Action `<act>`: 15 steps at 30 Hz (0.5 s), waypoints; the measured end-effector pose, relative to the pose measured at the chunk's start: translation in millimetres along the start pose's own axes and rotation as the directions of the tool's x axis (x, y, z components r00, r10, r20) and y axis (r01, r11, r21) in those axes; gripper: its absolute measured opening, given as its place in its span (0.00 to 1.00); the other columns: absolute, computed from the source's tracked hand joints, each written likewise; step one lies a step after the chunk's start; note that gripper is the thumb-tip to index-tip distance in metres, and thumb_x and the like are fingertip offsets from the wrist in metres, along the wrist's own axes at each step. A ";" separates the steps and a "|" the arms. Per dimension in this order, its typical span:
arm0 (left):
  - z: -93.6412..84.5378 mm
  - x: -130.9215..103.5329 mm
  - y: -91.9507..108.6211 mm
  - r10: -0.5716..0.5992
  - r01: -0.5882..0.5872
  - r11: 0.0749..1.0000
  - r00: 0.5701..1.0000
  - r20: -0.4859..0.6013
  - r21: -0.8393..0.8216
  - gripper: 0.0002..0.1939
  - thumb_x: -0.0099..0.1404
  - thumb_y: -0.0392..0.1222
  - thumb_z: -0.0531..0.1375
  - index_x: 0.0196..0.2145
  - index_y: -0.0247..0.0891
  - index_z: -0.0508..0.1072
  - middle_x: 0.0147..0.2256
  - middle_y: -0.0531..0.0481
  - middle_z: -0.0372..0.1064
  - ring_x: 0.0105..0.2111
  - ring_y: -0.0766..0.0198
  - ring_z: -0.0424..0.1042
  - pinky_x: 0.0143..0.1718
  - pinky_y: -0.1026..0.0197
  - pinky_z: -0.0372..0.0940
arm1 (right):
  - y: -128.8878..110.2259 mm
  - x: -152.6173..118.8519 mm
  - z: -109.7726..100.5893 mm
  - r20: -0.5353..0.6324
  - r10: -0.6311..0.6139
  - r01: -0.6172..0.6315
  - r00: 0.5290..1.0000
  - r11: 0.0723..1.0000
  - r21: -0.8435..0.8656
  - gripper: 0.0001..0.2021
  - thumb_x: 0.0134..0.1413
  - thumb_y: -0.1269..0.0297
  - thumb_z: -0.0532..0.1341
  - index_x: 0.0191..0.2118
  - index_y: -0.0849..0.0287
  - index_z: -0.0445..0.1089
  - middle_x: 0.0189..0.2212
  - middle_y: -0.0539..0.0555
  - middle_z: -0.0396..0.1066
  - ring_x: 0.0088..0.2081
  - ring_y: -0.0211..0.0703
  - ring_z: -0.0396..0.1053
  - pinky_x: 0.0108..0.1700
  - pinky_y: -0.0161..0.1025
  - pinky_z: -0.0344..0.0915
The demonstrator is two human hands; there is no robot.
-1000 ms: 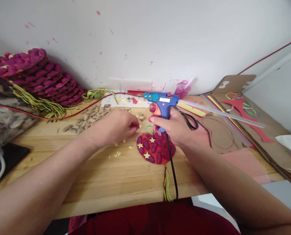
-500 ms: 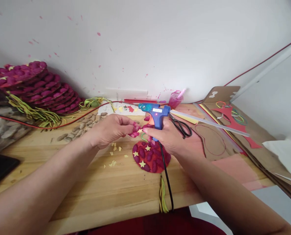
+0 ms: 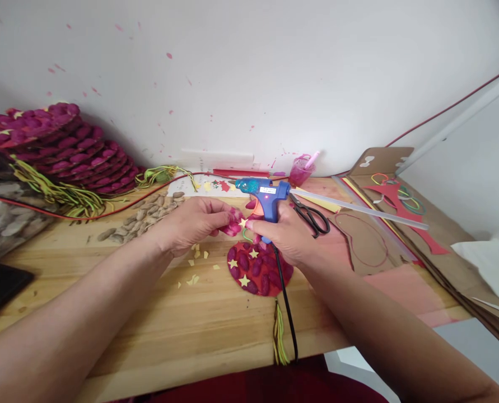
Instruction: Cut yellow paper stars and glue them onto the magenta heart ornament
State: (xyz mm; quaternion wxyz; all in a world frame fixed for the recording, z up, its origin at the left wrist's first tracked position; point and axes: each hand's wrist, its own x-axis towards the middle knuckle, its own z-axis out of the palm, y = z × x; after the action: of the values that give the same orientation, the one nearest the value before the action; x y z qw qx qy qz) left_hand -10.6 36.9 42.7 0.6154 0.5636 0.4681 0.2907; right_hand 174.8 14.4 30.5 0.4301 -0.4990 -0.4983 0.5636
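My right hand (image 3: 285, 229) is wrapped round the handle of a blue hot glue gun (image 3: 268, 196), whose nozzle points left. A small yellow star (image 3: 243, 223) is between the fingertips of my left hand (image 3: 207, 223) and the tip of my right thumb. My left fingers are closed in a pinch at the star; their tips are stained pink. Just below lies a round red piece (image 3: 260, 268) covered with purple-painted peanut shells and several yellow stars, a green loop at its top and a yellow-green tassel (image 3: 279, 336) at its bottom. My right hand covers part of it.
Stacked purple-red rounds (image 3: 64, 145) stand at the left, beside a bag of shells (image 3: 5, 212). Loose peanuts (image 3: 144, 215) and yellow scraps (image 3: 194, 279) lie on the wooden table. Black scissors (image 3: 314, 218) and a pink cup (image 3: 302, 170) sit behind my right hand. A black cord (image 3: 286, 302) hangs forward.
My left hand and the yellow star have shifted slightly to the right, and more of the star shows. The glue gun has moved a little left. The round piece stays in place.
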 end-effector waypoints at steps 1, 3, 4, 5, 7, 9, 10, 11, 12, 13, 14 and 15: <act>-0.3 0.2 -0.3 0.003 -0.003 1.000 1.000 0.006 0.016 0.14 0.59 0.49 0.65 0.34 0.34 0.79 0.28 0.49 0.74 0.27 0.68 0.68 0.29 0.65 0.59 | 0.4 0.2 0.1 -0.001 -0.003 0.003 1.000 1.000 0.017 0.17 0.42 0.66 0.70 0.39 0.57 0.65 0.21 0.44 0.69 0.20 0.35 0.66 0.20 0.32 0.60; -0.3 -0.1 -0.5 0.019 -0.020 0.999 1.000 0.020 0.038 0.15 0.60 0.50 0.64 0.33 0.34 0.78 0.27 0.49 0.74 0.27 0.68 0.67 0.28 0.66 0.58 | 0.8 0.5 0.2 -0.001 -0.009 0.009 1.000 0.999 0.036 0.17 0.43 0.67 0.69 0.39 0.57 0.65 0.20 0.44 0.68 0.20 0.35 0.66 0.20 0.31 0.60; 0.0 -0.5 -0.3 0.032 -0.033 0.999 0.999 0.026 0.041 0.14 0.59 0.50 0.65 0.32 0.34 0.77 0.27 0.50 0.73 0.27 0.68 0.67 0.29 0.66 0.59 | 0.9 0.6 0.2 0.000 -0.010 0.010 1.000 0.999 0.039 0.16 0.44 0.68 0.69 0.40 0.57 0.65 0.20 0.44 0.68 0.20 0.35 0.66 0.20 0.31 0.60; 0.5 -1.0 -0.2 0.046 -0.048 0.998 0.998 0.033 0.043 0.13 0.58 0.48 0.65 0.31 0.34 0.76 0.27 0.50 0.73 0.28 0.68 0.68 0.31 0.65 0.60 | 1.0 0.6 0.2 0.002 -0.008 0.008 1.000 0.999 0.037 0.16 0.44 0.68 0.69 0.40 0.57 0.65 0.20 0.44 0.68 0.20 0.34 0.66 0.20 0.31 0.60; 1.7 -2.0 0.1 0.073 -0.076 0.995 0.996 0.045 0.059 0.10 0.56 0.45 0.66 0.30 0.35 0.76 0.28 0.51 0.73 0.29 0.67 0.68 0.33 0.64 0.62 | 1.1 0.6 0.1 0.004 -0.008 0.008 1.000 1.000 0.029 0.17 0.43 0.68 0.69 0.41 0.57 0.66 0.21 0.44 0.68 0.19 0.34 0.65 0.19 0.31 0.60; 2.4 -2.3 -0.2 0.090 -0.094 0.991 0.995 0.047 0.094 0.08 0.56 0.44 0.66 0.30 0.36 0.75 0.28 0.51 0.73 0.29 0.66 0.69 0.34 0.63 0.62 | 1.4 0.8 -0.1 0.014 -0.013 0.012 1.000 1.000 0.020 0.17 0.44 0.68 0.68 0.41 0.58 0.66 0.21 0.44 0.69 0.19 0.34 0.65 0.19 0.31 0.60; 2.5 -2.2 -0.6 0.095 -0.100 0.989 0.994 0.048 0.113 0.08 0.56 0.44 0.65 0.30 0.37 0.75 0.28 0.51 0.73 0.29 0.66 0.69 0.35 0.63 0.63 | 1.7 1.0 -0.1 0.019 -0.016 0.016 1.000 1.000 0.017 0.17 0.44 0.68 0.68 0.41 0.58 0.66 0.21 0.44 0.69 0.19 0.34 0.65 0.19 0.31 0.60; 2.5 -1.9 -1.1 0.102 -0.107 0.986 0.994 0.049 0.128 0.08 0.57 0.44 0.64 0.30 0.37 0.75 0.28 0.51 0.73 0.30 0.65 0.69 0.35 0.63 0.63 | 1.9 1.2 -0.2 0.022 -0.019 0.019 1.000 1.000 0.016 0.17 0.44 0.68 0.68 0.41 0.58 0.66 0.21 0.44 0.69 0.19 0.34 0.65 0.19 0.31 0.61; 2.3 -1.4 -1.6 0.108 -0.114 0.984 0.993 0.051 0.139 0.08 0.57 0.44 0.64 0.30 0.37 0.75 0.28 0.51 0.74 0.30 0.65 0.69 0.35 0.63 0.63 | 2.2 1.5 -0.3 0.023 -0.018 0.018 1.000 1.000 0.014 0.16 0.44 0.68 0.68 0.41 0.58 0.66 0.21 0.44 0.68 0.19 0.34 0.65 0.19 0.31 0.61; 2.0 -0.8 -2.1 0.112 -0.118 0.982 0.992 0.051 0.148 0.08 0.58 0.44 0.63 0.29 0.37 0.75 0.28 0.51 0.74 0.29 0.66 0.69 0.34 0.63 0.62 | 2.3 1.9 -0.4 0.024 -0.013 0.013 1.000 1.000 0.014 0.16 0.44 0.68 0.68 0.41 0.58 0.66 0.20 0.44 0.68 0.19 0.34 0.65 0.19 0.31 0.60; 1.7 -0.2 -2.4 0.113 -0.119 0.980 0.993 0.047 0.158 0.08 0.58 0.44 0.63 0.29 0.36 0.75 0.28 0.51 0.74 0.29 0.66 0.69 0.33 0.64 0.62 | 2.4 2.3 -0.6 0.023 -0.007 0.006 1.000 1.000 0.017 0.16 0.45 0.67 0.67 0.41 0.58 0.66 0.20 0.44 0.68 0.19 0.35 0.65 0.19 0.31 0.60; 1.3 0.3 -2.7 0.112 -0.117 0.979 0.993 0.036 0.168 0.08 0.59 0.44 0.62 0.30 0.36 0.76 0.28 0.52 0.74 0.28 0.67 0.68 0.32 0.64 0.61 | 2.4 2.7 -0.9 0.021 -0.002 0.002 1.000 1.000 0.022 0.15 0.45 0.67 0.67 0.41 0.58 0.66 0.20 0.44 0.68 0.19 0.35 0.65 0.18 0.31 0.59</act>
State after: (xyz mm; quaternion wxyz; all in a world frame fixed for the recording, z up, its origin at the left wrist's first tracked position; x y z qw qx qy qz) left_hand -9.7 36.1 39.9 0.5535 0.6437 0.4499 0.2772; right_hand 175.3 16.8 27.8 0.4309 -0.4877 -0.4970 0.5740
